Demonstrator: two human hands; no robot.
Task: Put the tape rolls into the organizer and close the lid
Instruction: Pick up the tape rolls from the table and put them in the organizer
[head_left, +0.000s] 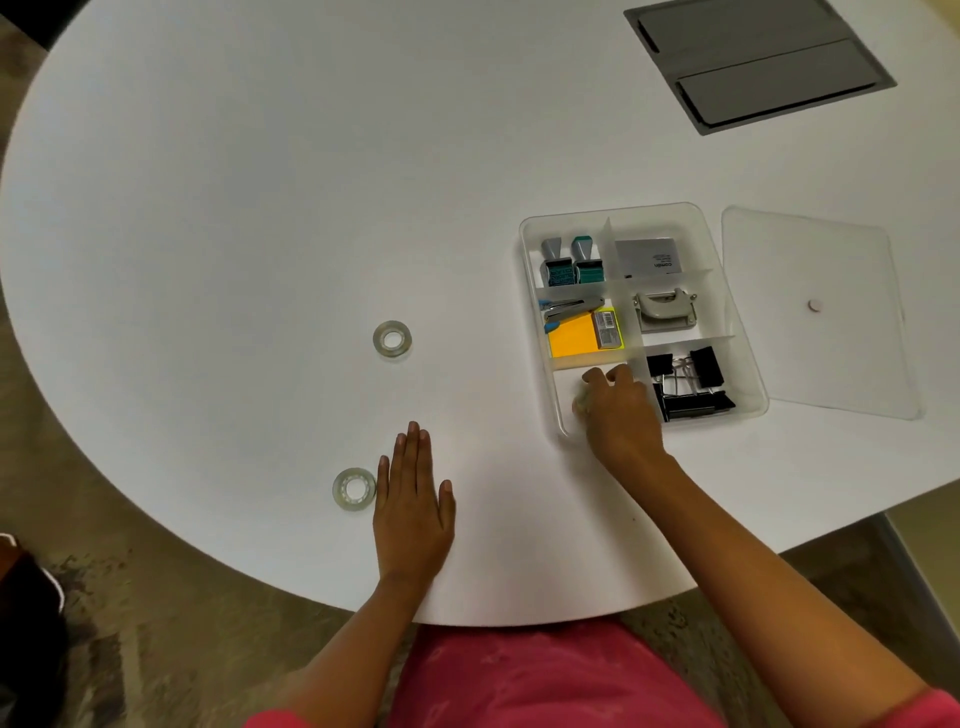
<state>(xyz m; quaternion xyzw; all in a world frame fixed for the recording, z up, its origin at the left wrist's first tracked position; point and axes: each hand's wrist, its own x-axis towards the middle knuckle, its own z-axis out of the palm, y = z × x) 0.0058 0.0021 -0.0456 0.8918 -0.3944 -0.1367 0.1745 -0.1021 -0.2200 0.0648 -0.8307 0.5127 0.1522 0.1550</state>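
Observation:
The clear plastic organizer (691, 218) sits open on the white table, right of centre. Its clear lid (810, 260) lies flat just to its right. My right hand (621, 410) reaches into the organizer's near-left compartment, fingers closed around a clear tape roll (581, 402) that is mostly hidden under the hand. One clear tape roll (392, 339) lies on the table left of the organizer. Another tape roll (355, 488) lies near the table's front edge. My left hand (413, 499) rests flat on the table beside that roll, fingers straight, holding nothing.
The organizer's other compartments hold two stamps (571, 262), a white card box (647, 257), a stapler with yellow notes (582, 332), a hole punch (665, 309) and black binder clips (688, 384). A grey cable hatch (758, 62) is set in the table at the far right.

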